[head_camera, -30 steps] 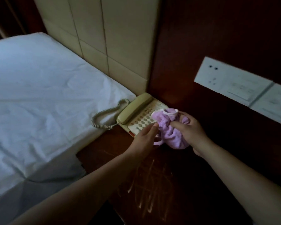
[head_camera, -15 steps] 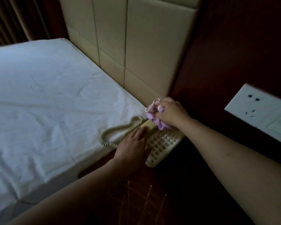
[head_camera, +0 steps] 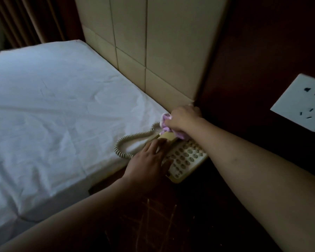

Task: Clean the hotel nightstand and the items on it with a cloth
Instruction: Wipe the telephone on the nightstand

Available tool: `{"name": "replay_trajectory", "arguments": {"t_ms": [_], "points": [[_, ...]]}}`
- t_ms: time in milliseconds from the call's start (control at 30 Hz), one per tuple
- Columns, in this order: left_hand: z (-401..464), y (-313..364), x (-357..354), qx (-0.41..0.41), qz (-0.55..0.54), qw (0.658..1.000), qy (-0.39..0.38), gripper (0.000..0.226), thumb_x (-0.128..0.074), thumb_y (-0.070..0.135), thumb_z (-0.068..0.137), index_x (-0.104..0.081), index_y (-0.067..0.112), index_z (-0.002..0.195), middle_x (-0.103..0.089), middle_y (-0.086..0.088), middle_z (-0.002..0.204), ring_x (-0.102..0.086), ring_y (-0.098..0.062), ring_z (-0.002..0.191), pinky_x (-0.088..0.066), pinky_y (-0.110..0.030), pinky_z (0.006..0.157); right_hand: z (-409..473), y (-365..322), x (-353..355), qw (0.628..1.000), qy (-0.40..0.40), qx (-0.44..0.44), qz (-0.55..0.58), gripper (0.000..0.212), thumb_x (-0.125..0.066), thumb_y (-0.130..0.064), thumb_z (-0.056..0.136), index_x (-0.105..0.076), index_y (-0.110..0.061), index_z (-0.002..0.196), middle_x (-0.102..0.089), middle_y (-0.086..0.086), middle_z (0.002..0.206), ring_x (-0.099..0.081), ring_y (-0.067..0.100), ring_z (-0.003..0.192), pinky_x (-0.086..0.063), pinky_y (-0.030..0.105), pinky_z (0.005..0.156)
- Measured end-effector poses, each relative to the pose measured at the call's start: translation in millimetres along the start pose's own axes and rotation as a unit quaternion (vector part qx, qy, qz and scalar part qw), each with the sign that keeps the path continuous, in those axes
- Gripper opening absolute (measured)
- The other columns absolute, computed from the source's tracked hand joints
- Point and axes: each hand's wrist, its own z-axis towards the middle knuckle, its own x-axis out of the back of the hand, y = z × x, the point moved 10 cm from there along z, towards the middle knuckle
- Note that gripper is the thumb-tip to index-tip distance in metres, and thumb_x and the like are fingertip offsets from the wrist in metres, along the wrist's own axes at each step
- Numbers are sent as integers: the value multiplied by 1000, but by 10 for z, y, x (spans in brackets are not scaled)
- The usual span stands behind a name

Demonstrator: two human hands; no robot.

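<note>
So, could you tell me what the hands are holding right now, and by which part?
The right hand grips the bunched purple cloth around its middle. The left hand holds nothing; it rests flat on the telephone.

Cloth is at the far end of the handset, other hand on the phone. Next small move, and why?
Probably drag the purple cloth toward the near end of the handset: the right hand holds it bunched at the far end, and the left hand rests on the phone, steadying it.

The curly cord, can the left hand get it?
Probably yes. The left hand rests on the phone, the cord lies bare just beside its fingers on the sheet, and nothing sits between them.
</note>
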Motion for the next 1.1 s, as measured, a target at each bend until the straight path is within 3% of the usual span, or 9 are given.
{"name": "replay_trajectory", "arguments": {"t_ms": [100,200,300,400,567,667,767,967,1100], "points": [[-16,-9,-31,-11,16,1000,0,70,-18,62,98,-23,29,160,-21,3,162,-18,-18,151,-40,-36,112,-180,-254,-26,999,-11,13,-44,48,-42,-57,86,-67,-20,102,-63,13,118,-47,38,123,-40,57,99],[-35,8,-57,-17,10,1000,-3,74,-17,63,95,-31,25,157,-26,-8,163,-22,-28,152,-38,-41,116,-405,-474,-111,994,-46,84,-50,61,-35,-62,89,-66,-20,120,-60,11,124,-39,38,128,-31,65,100],[-31,3,-45,-4,18,1000,7,76,-25,67,95,-21,28,161,-18,-1,166,-16,-23,154,-34,-38,117,-270,-229,-82,994,-44,95,-13,60,-40,-69,88,-71,-25,115,-65,5,123,-47,33,122,-39,53,104],[-34,37,-25,-3,17,1000,1,76,-33,66,97,-13,30,161,-15,8,162,-15,-15,150,-35,-35,116,-55,273,0,996,2,42,76,44,-54,-50,95,-67,-23,127,-62,6,135,-50,32,126,-40,35,106],[-15,-19,18,-9,-49,999,-17,73,-44,62,96,-25,29,158,-23,8,158,-21,-14,147,-37,-36,114,-34,394,-216,979,95,-38,178,57,-47,-66,74,-64,-43,123,-58,2,129,-51,29,117,-46,35,97],[41,-151,139,-6,-127,992,-12,50,-52,49,93,-51,24,136,-46,5,136,-52,-19,122,-51,-38,97,-291,90,-214,986,113,23,117,41,-52,-57,82,-61,-46,121,-47,-1,137,-40,31,123,-40,44,104],[-26,-425,434,64,-169,980,88,25,-49,35,92,-56,19,111,-50,2,109,-61,-28,89,-51,-43,72,-699,-338,-322,986,92,117,73,35,-51,-44,92,-57,-40,127,-34,-1,149,-21,38,136,-30,53,109],[-369,-592,913,138,-151,966,161,22,-48,22,99,-55,19,119,-48,-1,126,-60,-26,100,-47,-36,72,-1187,-707,-494,990,7,132,48,39,-48,-47,100,-35,-39,135,-10,13,152,-17,38,138,-32,55,111],[-365,-532,1039,152,-165,963,152,31,-47,24,102,-52,20,132,-40,2,145,-61,-25,111,-46,-35,79,-1480,-925,-149,953,11,279,119,35,-70,-42,80,-62,-34,114,-57,-1,128,-50,26,120,-46,43,101]]}}
